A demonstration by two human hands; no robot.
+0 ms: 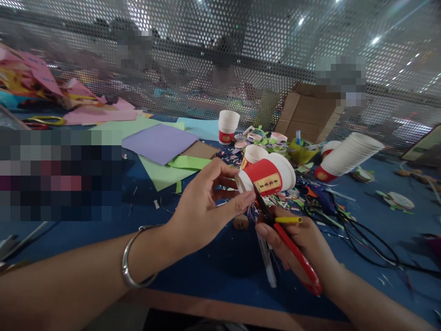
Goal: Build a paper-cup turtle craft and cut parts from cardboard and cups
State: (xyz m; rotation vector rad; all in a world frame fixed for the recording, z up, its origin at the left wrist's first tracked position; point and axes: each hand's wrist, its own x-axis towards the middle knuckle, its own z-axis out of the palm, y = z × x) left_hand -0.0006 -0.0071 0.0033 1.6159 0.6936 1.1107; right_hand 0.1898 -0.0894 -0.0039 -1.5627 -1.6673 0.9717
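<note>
A red and white paper cup (263,177) lies tilted on its side in the air, its white base toward my left hand (206,207), whose thumb and fingers grip it. My right hand (298,248) holds a red-handled cutting tool (298,257), its dark blades against the cup's side near the base. A yellow part sticks out across the tool. The tool's exact type is hard to make out. Right behind the held cup stands another paper cup (253,155). A clear pen-like stick (267,262) points down below my right hand; whether I hold it is unclear.
Stacked cups (228,126) stand at the back, and a longer stack (351,156) leans at the right. Coloured paper (160,142) lies at the left. Paper scraps, a blue glue gun (320,197) and black cable (368,243) lie to the right. A cardboard box (306,112) stands behind.
</note>
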